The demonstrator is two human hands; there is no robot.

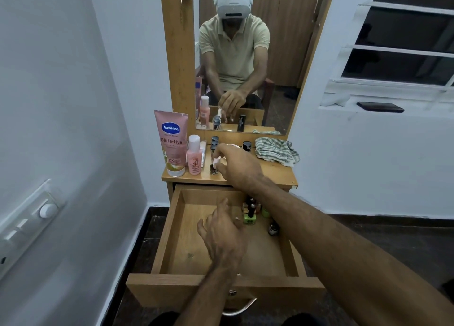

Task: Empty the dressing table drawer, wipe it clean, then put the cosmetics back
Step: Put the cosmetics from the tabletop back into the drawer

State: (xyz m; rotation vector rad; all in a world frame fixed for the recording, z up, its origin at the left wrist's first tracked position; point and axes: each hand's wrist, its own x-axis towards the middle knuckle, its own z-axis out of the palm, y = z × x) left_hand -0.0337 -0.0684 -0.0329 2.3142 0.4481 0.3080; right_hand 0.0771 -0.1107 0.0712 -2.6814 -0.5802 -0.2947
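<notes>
The drawer (pixel 172 239) is a shallow box of pale, smooth-grained wood, pulled fully out beneath both arms, with a curved metal handle (pixel 242 307) on its front panel. Most of its flat floor lies bare under the left hand (pixel 222 230); a few small glass nail polish bottles (pixel 250 215) with black caps, one of them lime green, cluster in the far corner just beyond that hand's fingertips. The left hand hovers low inside the drawer, palm down, fingers loosely spread toward the bottles and grasping nothing.

The right hand (pixel 237 165) reaches forward over the drawer to the desk (pixel 275 176), arm stretched long, and pinches a small bottle with a pale pink cap (pixel 214 166) between thumb and fingers, its dark base at the desk surface. Just beyond this hand stand slim clear bottles with dark caps (pixel 214 142). To the left of it are a small translucent pink bottle (pixel 194 156) with a white cap and a tall glossy pink Vaseline tube (pixel 171 144) resting on its cap. To the right of the hand are a short black cylindrical container (pixel 246 145) and a crumpled green-and-white checked cloth (pixel 276 151). Behind the desk, a wood-framed mirror (pixel 277 55) reflects the seated person.
</notes>
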